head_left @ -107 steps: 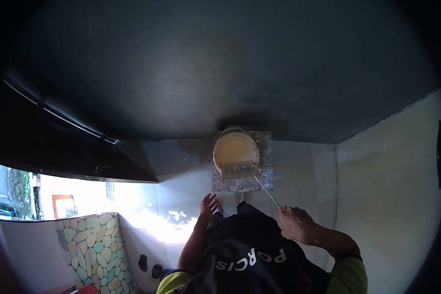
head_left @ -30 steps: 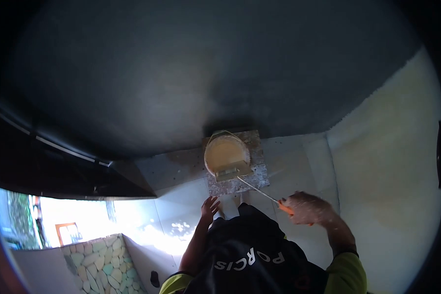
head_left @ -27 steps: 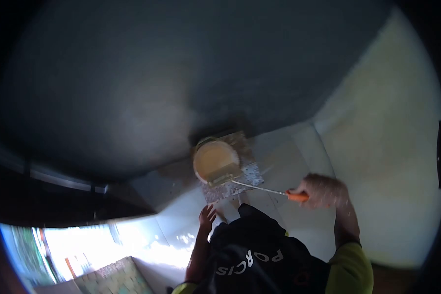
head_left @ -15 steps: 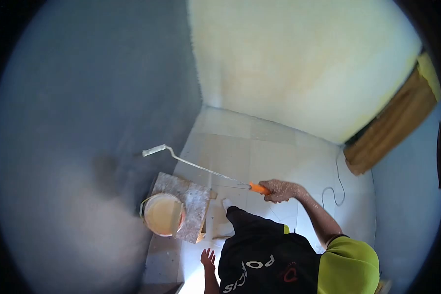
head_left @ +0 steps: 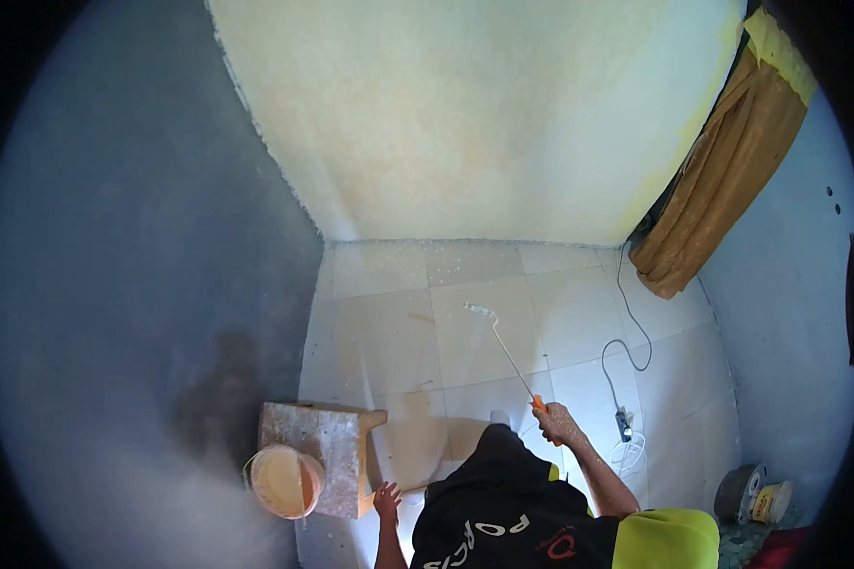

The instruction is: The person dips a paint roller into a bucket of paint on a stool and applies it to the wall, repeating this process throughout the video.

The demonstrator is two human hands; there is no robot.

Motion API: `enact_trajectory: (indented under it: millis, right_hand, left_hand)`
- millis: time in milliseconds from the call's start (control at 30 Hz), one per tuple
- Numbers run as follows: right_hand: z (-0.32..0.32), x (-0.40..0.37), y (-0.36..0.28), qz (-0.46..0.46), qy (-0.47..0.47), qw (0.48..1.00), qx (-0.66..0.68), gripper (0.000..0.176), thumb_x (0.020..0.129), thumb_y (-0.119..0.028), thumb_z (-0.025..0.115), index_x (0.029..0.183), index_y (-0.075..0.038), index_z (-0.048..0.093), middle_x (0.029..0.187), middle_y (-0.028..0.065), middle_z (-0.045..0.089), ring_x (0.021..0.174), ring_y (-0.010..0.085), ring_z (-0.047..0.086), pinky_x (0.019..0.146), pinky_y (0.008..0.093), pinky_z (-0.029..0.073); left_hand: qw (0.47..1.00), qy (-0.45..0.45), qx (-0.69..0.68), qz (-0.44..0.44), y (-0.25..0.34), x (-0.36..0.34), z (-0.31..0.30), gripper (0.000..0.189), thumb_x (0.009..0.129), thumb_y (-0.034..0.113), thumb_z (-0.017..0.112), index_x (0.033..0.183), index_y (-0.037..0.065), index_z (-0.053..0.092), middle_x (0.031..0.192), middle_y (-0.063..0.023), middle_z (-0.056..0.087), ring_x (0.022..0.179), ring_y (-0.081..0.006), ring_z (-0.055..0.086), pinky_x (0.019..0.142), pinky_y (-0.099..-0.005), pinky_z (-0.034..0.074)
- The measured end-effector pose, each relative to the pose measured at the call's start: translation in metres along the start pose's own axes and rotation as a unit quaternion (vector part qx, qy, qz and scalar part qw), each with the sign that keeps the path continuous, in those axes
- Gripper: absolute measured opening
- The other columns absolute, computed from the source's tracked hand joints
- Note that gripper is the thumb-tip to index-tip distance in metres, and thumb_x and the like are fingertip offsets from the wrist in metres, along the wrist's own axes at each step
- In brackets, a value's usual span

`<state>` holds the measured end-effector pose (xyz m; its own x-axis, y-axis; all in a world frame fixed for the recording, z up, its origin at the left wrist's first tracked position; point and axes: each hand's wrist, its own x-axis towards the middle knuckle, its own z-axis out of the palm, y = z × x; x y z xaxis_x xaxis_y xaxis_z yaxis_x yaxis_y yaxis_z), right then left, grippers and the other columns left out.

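My right hand [head_left: 557, 425] is closed around the orange handle of a paint roller [head_left: 514, 363]. The roller's long bent wire frame reaches up and left, ending in a small whitish sleeve held above the floor tiles. White specks cover my right hand and forearm. My left hand [head_left: 386, 500] is empty, its fingers apart, close to the right side of a paint-splashed wooden stool [head_left: 337, 431]. On the stool's left part stands a bucket [head_left: 313, 471] of cream-coloured paint, with something flat across its right side.
A grey-blue wall [head_left: 114, 284] rises at left, a cream wall [head_left: 503, 123] ahead. A brown curtain [head_left: 716, 180] hangs at right. A grey cable [head_left: 648, 332] runs over the tiles to a power strip [head_left: 623, 425]. Tubs [head_left: 771, 503] stand at lower right.
My right hand has swung the roller away from the grey-blue wall, rightward over the floor. My view has turned, so the stool and bucket appear lower and further left.
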<state>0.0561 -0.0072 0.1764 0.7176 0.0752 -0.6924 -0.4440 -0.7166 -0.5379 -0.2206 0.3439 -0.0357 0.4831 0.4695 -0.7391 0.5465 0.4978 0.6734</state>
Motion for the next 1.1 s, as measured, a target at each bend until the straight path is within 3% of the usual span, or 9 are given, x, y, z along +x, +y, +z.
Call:
enact_trajectory:
  millis: [267, 400, 500, 667, 800, 867, 1000, 1067, 1100]
  right_hand:
    - [-0.097, 0.076, 0.022, -0.173, 0.035, 0.962, 0.21, 0.02, 0.078, -0.009, 0.059, 0.093, -0.001, 0.048, 0.065, 0.0061, 0.053, 0.049, 0.0122, 0.054, 0.04, 0.0261, 0.045]
    - [-0.145, 0.142, 0.015, -0.186, -0.002, 0.979, 0.08, 0.021, 0.079, -0.018, 0.06, 0.084, -0.005, 0.045, 0.057, 0.0026, 0.047, 0.042, 0.0108, 0.048, 0.036, 0.0246, 0.04]
    - [-0.162, 0.173, -0.036, -0.16, 0.01, 0.979, 0.124, 0.029, 0.082, -0.032, 0.058, 0.084, -0.006, 0.046, 0.054, 0.0, 0.043, 0.039, 0.0086, 0.043, 0.033, 0.0242, 0.036]
    - [-0.127, 0.258, -0.055, -0.209, 0.025, 0.954, 0.212, 0.024, 0.083, -0.026, 0.057, 0.072, -0.007, 0.046, 0.051, -0.0002, 0.042, 0.038, 0.0083, 0.043, 0.032, 0.0238, 0.035]
    - [-0.097, 0.331, -0.071, -0.098, -0.098, 0.935, 0.326, 0.029, 0.078, -0.025, 0.064, 0.063, -0.01, 0.044, 0.047, -0.0017, 0.039, 0.037, 0.0087, 0.04, 0.033, 0.0242, 0.032]
    - [-0.084, 0.356, -0.095, -0.026, -0.066, 0.934, 0.349, 0.033, 0.076, -0.025, 0.066, 0.06, -0.01, 0.042, 0.046, -0.0021, 0.039, 0.035, 0.0093, 0.038, 0.033, 0.0248, 0.031]
    - [-0.055, 0.405, -0.128, -0.024, 0.006, 0.957, 0.289, 0.034, 0.075, -0.026, 0.067, 0.058, -0.009, 0.043, 0.041, -0.002, 0.036, 0.03, 0.0109, 0.037, 0.03, 0.0266, 0.03]
    - [-0.042, 0.446, -0.128, -0.003, -0.011, 0.963, 0.268, 0.032, 0.076, -0.026, 0.066, 0.062, -0.006, 0.046, 0.045, 0.003, 0.041, 0.036, 0.0156, 0.044, 0.036, 0.0309, 0.037]
    - [-0.022, 0.482, -0.112, -0.117, 0.1, 0.973, 0.171, 0.03, 0.076, -0.024, 0.066, 0.063, -0.005, 0.047, 0.048, 0.0029, 0.042, 0.038, 0.0153, 0.043, 0.037, 0.0302, 0.037]
  left_hand:
    - [0.998, 0.041, 0.018, 0.046, 0.022, 0.018, 0.148, 0.032, 0.085, 0.022, 0.045, 0.112, 0.006, 0.049, 0.101, -0.0081, 0.062, 0.08, -0.0181, 0.06, 0.064, -0.0295, 0.046]
    - [0.969, 0.065, 0.101, 0.216, 0.056, 0.033, 0.214, 0.024, 0.081, 0.007, 0.051, 0.104, 0.002, 0.054, 0.101, -0.0083, 0.062, 0.088, -0.018, 0.059, 0.075, -0.0264, 0.047]
    - [0.953, 0.091, 0.164, 0.237, 0.108, 0.034, 0.253, 0.023, 0.08, 0.004, 0.051, 0.102, 0.001, 0.056, 0.097, -0.0104, 0.062, 0.092, -0.018, 0.059, 0.082, -0.0288, 0.045]
    - [0.941, 0.076, 0.224, 0.24, 0.178, 0.042, 0.281, 0.025, 0.081, 0.009, 0.051, 0.105, 0.005, 0.057, 0.101, -0.0074, 0.061, 0.09, -0.0171, 0.059, 0.075, -0.0286, 0.047]
    - [0.944, 0.049, 0.235, 0.226, 0.194, 0.096, 0.295, 0.027, 0.079, 0.009, 0.055, 0.106, 0.009, 0.057, 0.1, -0.007, 0.061, 0.089, -0.0161, 0.059, 0.071, -0.0281, 0.048]
    - [0.935, 0.011, 0.246, 0.256, 0.188, 0.138, 0.302, 0.031, 0.077, 0.009, 0.057, 0.108, 0.011, 0.056, 0.101, -0.0071, 0.061, 0.09, -0.0183, 0.058, 0.07, -0.0285, 0.048]
    - [0.942, -0.001, 0.278, 0.19, 0.212, 0.19, 0.328, 0.037, 0.074, 0.01, 0.061, 0.111, 0.011, 0.054, 0.118, -0.0105, 0.05, 0.101, -0.0223, 0.053, 0.075, -0.0359, 0.048]
    - [0.963, -0.025, 0.229, 0.137, 0.229, 0.215, 0.344, 0.039, 0.072, 0.015, 0.063, 0.11, 0.011, 0.054, 0.126, -0.0128, 0.043, 0.11, -0.0264, 0.048, 0.087, -0.0404, 0.043]
    - [0.948, -0.024, 0.266, 0.174, 0.229, 0.232, 0.349, 0.041, 0.071, 0.017, 0.064, 0.11, 0.011, 0.054, 0.127, -0.0134, 0.042, 0.113, -0.0286, 0.045, 0.091, -0.0411, 0.039]
